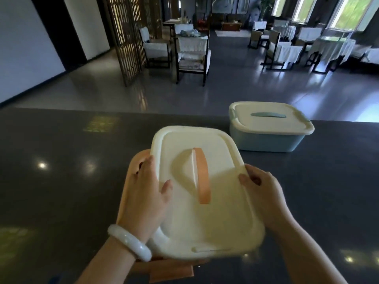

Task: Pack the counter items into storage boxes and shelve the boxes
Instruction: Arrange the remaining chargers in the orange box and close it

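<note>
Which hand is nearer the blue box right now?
Right. The right hand grips the cream lid's right edge, on the side toward the blue box. The left hand holds the lid's left edge, farther off.

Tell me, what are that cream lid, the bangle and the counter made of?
Lid: likely moulded plastic, matte cream, with soft rounded ridges and an orange handle. Bangle: milky white and glossy, perhaps jade or glass; I cannot tell which. Counter: dark polished stone or similar, judging by its mirror-like light reflections.
</note>
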Tool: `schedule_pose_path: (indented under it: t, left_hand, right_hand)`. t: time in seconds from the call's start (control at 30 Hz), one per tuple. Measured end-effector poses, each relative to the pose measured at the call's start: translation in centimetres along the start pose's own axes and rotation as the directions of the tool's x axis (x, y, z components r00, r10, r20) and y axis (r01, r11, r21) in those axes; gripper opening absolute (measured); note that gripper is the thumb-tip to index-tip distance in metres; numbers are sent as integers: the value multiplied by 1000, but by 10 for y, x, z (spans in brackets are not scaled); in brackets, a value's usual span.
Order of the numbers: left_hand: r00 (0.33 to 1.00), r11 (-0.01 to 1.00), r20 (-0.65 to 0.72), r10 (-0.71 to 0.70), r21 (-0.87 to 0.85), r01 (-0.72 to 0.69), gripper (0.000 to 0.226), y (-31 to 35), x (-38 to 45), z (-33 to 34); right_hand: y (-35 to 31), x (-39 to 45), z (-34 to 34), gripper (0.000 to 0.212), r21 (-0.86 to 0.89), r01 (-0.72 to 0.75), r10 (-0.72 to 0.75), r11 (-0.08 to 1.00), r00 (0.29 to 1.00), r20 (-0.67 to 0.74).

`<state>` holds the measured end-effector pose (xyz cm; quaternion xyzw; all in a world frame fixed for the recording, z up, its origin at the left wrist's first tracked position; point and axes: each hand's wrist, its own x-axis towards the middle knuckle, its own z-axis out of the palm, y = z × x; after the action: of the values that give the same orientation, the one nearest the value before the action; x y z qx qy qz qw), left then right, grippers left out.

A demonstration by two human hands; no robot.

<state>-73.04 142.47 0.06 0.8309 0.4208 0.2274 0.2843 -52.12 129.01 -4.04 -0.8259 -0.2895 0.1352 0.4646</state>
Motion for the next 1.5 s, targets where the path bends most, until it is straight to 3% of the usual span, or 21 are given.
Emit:
schedule_pose_path:
  t: [0.17, 0.37, 0.83, 0.97, 1.13, 1.23, 1.3, 1.37, 1.43, 1.5]
  left_hand:
    - [988, 988, 70, -138, -56, 142, 62, -60, -8, -7]
    - [994, 988, 68, -84, -125, 92, 59, -96, -3, -6]
    - [990, 927, 134, -33, -365, 80, 54, -127, -2, 3]
    - [990, 961, 135, 34, -277, 5, 45, -126, 25, -4]
    - [981, 998, 193, 36, -58, -26, 65, -117, 64, 2]
    - [955, 984, 281, 91, 120, -129, 61, -117, 74, 12]
    - [943, 970, 315, 105, 178, -168, 58, -120, 77, 16]
    - [937, 963, 337, 93, 209, -171, 58, -122, 80, 18]
    - [936, 956, 340, 91, 232, -177, 58, -122, 81, 18]
    - [939, 953, 331, 97, 241, -183, 58, -121, 80, 18]
  right_hand:
    - [-3, -13, 57, 16, -83, -53, 57, 995, 998, 41]
    - [-7, -27, 79, 23, -82, -118, 118, 990, 993, -6]
    - [-23, -30, 82, 23, -25, -186, 187, 982, 979, 78]
    - [-24, -32, 81, 26, -16, -192, 192, 981, 976, 100]
    - [-23, -30, 79, 24, -13, -148, 148, 989, 981, 126]
    - [-17, -29, 80, 32, -166, -119, 136, 979, 986, 97]
    - [-15, -36, 77, 52, -317, -36, 52, 948, 998, 44]
    - [-20, -51, 68, 60, -379, 196, -172, 905, 980, 95]
    - [-25, -69, 61, 66, -318, 411, -316, 854, 897, 310]
    - [-25, -85, 59, 80, -224, 487, -306, 844, 781, 544]
